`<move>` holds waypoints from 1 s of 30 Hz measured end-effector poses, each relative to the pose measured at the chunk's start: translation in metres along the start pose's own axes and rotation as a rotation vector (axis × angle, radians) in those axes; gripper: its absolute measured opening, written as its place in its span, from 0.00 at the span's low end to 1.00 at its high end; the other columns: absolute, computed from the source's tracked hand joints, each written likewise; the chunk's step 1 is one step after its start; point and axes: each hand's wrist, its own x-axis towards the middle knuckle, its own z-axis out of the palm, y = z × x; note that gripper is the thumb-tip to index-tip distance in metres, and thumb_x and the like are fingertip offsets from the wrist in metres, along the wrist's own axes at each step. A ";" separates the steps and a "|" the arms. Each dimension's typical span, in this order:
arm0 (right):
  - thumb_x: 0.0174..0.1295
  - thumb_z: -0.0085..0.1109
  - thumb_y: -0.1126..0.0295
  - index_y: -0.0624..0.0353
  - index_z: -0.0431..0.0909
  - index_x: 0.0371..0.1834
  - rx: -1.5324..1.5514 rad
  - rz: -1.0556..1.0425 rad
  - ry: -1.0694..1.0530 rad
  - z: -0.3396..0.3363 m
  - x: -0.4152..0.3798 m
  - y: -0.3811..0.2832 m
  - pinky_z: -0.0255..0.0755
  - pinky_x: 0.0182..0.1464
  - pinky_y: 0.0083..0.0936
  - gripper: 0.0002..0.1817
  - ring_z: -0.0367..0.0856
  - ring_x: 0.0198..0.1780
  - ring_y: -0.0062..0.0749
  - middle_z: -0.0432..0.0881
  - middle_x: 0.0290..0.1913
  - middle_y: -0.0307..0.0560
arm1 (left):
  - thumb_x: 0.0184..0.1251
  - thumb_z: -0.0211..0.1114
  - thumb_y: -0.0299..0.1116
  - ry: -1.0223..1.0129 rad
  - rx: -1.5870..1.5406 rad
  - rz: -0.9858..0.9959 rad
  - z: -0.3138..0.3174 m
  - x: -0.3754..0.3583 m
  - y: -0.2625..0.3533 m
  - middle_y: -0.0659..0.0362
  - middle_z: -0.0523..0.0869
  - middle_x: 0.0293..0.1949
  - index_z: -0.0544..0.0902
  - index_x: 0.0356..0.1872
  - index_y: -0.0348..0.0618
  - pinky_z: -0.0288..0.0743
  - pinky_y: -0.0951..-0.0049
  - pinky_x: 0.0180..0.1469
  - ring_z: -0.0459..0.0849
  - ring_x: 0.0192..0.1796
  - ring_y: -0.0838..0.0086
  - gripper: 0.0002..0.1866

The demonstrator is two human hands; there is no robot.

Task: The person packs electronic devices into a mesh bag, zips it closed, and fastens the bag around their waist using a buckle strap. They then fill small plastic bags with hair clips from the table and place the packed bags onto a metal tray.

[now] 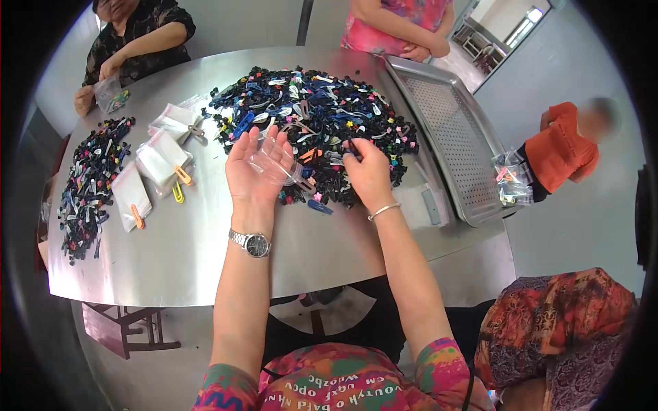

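My left hand is palm up with its fingers partly curled, holding a clear plastic bag across the palm. A grey snap hair clip shows at the bag's lower right end; whether it lies inside cannot be told. To the right, my right hand pinches a small dark hair clip, mostly hidden by the fingers. Both hands are over the near side of a big pile of hair clips, mostly black, with blue, white and coloured ones. A blue snap clip lies at the pile's near edge.
Stacks of clear bags, held with clips, lie left on the metal table. A smaller clip pile is beyond them. A perforated tray with filled bags at its edge stands right. Several people are around; one handles a bag.
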 end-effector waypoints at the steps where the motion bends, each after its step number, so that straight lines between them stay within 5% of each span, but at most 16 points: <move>1: 0.54 0.58 0.78 0.65 0.80 0.42 0.110 0.106 -0.024 -0.005 0.000 -0.003 0.73 0.36 0.20 0.11 0.79 0.31 0.20 0.82 0.29 0.40 | 0.66 0.57 0.38 -0.007 -0.007 -0.005 0.000 0.000 0.001 0.49 0.78 0.50 0.72 0.46 0.46 0.75 0.55 0.49 0.77 0.49 0.56 0.12; 3: 0.56 0.59 0.78 0.66 0.79 0.43 0.291 0.240 -0.064 -0.012 0.001 -0.005 0.71 0.34 0.14 0.11 0.73 0.30 0.11 0.79 0.30 0.32 | 0.66 0.57 0.38 -0.010 -0.015 -0.010 0.000 0.001 0.000 0.48 0.78 0.50 0.73 0.46 0.46 0.75 0.55 0.49 0.78 0.49 0.56 0.12; 12: 0.58 0.60 0.78 0.68 0.76 0.47 0.598 0.316 -0.035 -0.024 -0.013 -0.030 0.71 0.39 0.13 0.13 0.75 0.35 0.13 0.79 0.36 0.36 | 0.64 0.60 0.37 0.002 -0.016 0.007 0.003 -0.002 -0.013 0.50 0.75 0.51 0.71 0.46 0.47 0.72 0.53 0.54 0.75 0.51 0.55 0.13; 18: 0.56 0.65 0.75 0.66 0.73 0.47 0.199 -0.060 0.070 -0.024 -0.048 -0.076 0.71 0.34 0.15 0.17 0.74 0.32 0.15 0.79 0.35 0.38 | 0.66 0.57 0.38 0.072 0.007 0.073 0.009 -0.008 -0.024 0.48 0.74 0.52 0.69 0.48 0.45 0.69 0.52 0.58 0.74 0.54 0.54 0.14; 23: 0.50 0.68 0.74 0.60 0.78 0.36 -0.055 -0.274 0.141 -0.016 -0.048 -0.081 0.73 0.32 0.24 0.11 0.79 0.30 0.30 0.81 0.29 0.44 | 0.68 0.56 0.40 0.055 0.070 0.069 0.012 -0.012 -0.037 0.49 0.74 0.52 0.68 0.50 0.46 0.71 0.50 0.57 0.74 0.53 0.54 0.15; 25: 0.48 0.68 0.72 0.57 0.80 0.31 -0.244 -0.460 0.125 -0.017 -0.046 -0.080 0.73 0.33 0.27 0.08 0.80 0.31 0.36 0.82 0.29 0.43 | 0.67 0.58 0.42 0.006 0.116 0.008 0.013 -0.017 -0.041 0.54 0.69 0.54 0.64 0.58 0.43 0.69 0.54 0.58 0.73 0.53 0.57 0.23; 30: 0.49 0.67 0.69 0.56 0.81 0.32 -0.320 -0.532 0.030 -0.025 -0.046 -0.083 0.73 0.33 0.29 0.08 0.80 0.31 0.37 0.82 0.29 0.41 | 0.67 0.57 0.45 0.037 0.137 0.049 0.013 -0.018 -0.044 0.53 0.70 0.54 0.65 0.57 0.37 0.70 0.54 0.57 0.73 0.53 0.59 0.25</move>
